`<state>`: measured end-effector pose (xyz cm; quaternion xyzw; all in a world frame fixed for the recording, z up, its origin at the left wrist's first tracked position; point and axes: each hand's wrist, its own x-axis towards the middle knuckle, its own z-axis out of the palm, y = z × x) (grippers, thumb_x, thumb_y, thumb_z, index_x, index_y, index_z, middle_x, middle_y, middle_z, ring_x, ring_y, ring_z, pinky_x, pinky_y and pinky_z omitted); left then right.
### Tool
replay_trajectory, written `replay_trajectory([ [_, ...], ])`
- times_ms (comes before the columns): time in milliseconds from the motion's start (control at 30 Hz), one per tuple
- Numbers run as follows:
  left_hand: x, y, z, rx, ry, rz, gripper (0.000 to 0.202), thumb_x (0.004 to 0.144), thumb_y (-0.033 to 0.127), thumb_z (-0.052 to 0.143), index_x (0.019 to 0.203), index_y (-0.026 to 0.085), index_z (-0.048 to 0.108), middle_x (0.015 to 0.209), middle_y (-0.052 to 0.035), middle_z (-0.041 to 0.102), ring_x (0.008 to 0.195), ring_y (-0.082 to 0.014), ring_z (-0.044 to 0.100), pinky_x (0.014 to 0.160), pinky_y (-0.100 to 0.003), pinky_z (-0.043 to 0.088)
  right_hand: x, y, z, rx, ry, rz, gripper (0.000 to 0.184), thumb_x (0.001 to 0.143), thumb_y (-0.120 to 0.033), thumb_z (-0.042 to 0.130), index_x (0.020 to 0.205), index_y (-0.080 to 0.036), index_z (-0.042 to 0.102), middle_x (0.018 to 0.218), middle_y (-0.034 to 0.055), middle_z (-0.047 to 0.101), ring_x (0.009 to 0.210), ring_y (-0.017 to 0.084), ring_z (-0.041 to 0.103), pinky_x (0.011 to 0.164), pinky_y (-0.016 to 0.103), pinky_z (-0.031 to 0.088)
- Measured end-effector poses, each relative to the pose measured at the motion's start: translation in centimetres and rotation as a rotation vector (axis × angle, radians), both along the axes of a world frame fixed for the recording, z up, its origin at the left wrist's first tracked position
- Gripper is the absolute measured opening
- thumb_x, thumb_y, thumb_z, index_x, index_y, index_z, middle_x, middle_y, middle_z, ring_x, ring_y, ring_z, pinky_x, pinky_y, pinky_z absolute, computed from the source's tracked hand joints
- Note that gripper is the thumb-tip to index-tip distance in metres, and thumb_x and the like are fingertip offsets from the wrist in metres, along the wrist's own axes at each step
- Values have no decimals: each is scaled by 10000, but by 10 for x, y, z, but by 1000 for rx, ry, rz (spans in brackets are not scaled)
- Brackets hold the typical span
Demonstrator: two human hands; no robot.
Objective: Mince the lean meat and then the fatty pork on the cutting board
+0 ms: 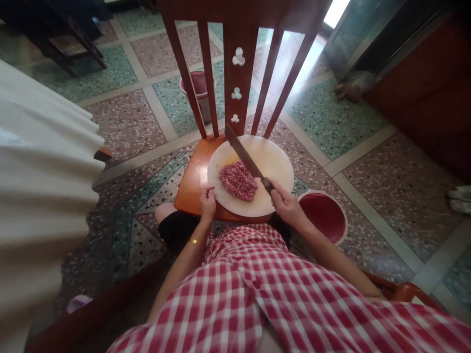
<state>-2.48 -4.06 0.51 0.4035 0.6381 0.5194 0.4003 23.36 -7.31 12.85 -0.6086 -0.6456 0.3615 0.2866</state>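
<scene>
A round white cutting board (274, 164) lies on the seat of a wooden chair (191, 181). A patch of pink minced meat (238, 181) sits in the board's middle. My right hand (285, 201) is closed round the handle of a long knife (243, 153), whose blade slants up and to the left over the meat's far edge. My left hand (208, 200) rests at the board's near left rim, fingers curled onto its edge.
A red bowl (324, 215) stands on the tiled floor right of the chair. A pink bucket (198, 93) stands behind the chair back (239, 63). White pleated fabric (40, 186) fills the left side. A dark wooden cabinet (434, 88) stands at the right.
</scene>
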Motion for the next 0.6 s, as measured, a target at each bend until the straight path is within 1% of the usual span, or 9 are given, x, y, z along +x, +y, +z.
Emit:
replay_trajectory([
  [67, 1, 0, -1, -5, -4, -3, 234, 829, 310, 427, 912, 151, 577, 550, 45, 410, 496, -82, 398, 490, -197, 340, -3, -2, -3, 37, -30, -14, 485, 907, -358, 333, 1361, -198, 382, 1001, 63, 673, 844, 178, 640, 763, 290, 501],
  [133, 2, -1, -1, -5, 11, -12, 234, 827, 310, 431, 912, 152, 581, 550, 45, 412, 495, -83, 395, 489, -197, 337, -5, -2, -16, -14, -96, 4, 454, 897, -345, 355, 1323, -216, 442, 1129, 67, 633, 991, 204, 602, 843, 319, 476],
  [233, 2, -1, 0, 3, 41, -10, 231, 826, 309, 437, 907, 151, 586, 559, 39, 426, 508, -84, 404, 500, -199, 340, -2, 1, -36, -123, -130, 38, 417, 893, -356, 359, 1265, -242, 508, 1137, 43, 632, 1056, 205, 575, 884, 334, 456],
  [267, 1, -1, 1, 6, 38, -8, 230, 828, 312, 438, 905, 152, 585, 560, 39, 423, 508, -83, 402, 499, -198, 339, 1, 2, -37, -119, -120, 40, 420, 894, -366, 358, 1266, -242, 506, 1142, 37, 630, 1064, 200, 571, 891, 330, 452],
  [333, 1, -1, 5, 15, 8, -8, 236, 835, 329, 436, 912, 156, 578, 558, 42, 410, 502, -80, 393, 492, -196, 334, 12, -1, -34, -67, -110, 68, 440, 885, -387, 378, 1280, -229, 489, 1172, 36, 612, 1079, 198, 560, 899, 321, 444],
  [400, 1, -2, 11, 33, -46, 6, 265, 847, 363, 425, 959, 165, 560, 560, 45, 403, 498, -79, 387, 487, -196, 336, 27, -8, -27, -39, -160, 146, 456, 866, -397, 420, 1278, -215, 490, 1156, 49, 622, 1035, 209, 586, 864, 315, 458],
  [500, 4, -9, 25, 54, -101, 20, 356, 869, 422, 380, 1097, 182, 509, 575, 40, 417, 498, -82, 392, 488, -202, 348, 55, -21, -24, -60, -315, 349, 420, 844, -412, 462, 1203, -218, 560, 1021, 64, 682, 875, 213, 646, 744, 289, 478],
  [567, 8, -17, 32, 50, -88, -30, 404, 880, 451, 344, 1142, 183, 494, 580, 33, 425, 496, -83, 391, 489, -204, 349, 73, -27, -28, -64, -417, 496, 398, 836, -437, 472, 1149, -226, 600, 938, 67, 703, 797, 207, 655, 677, 268, 462],
  [600, 10, -21, 35, 38, -70, -82, 414, 881, 459, 335, 1130, 178, 509, 577, 31, 426, 495, -83, 390, 491, -205, 347, 80, -26, -30, -59, -455, 561, 394, 834, -448, 474, 1131, -230, 611, 911, 66, 706, 773, 202, 655, 652, 258, 448],
])
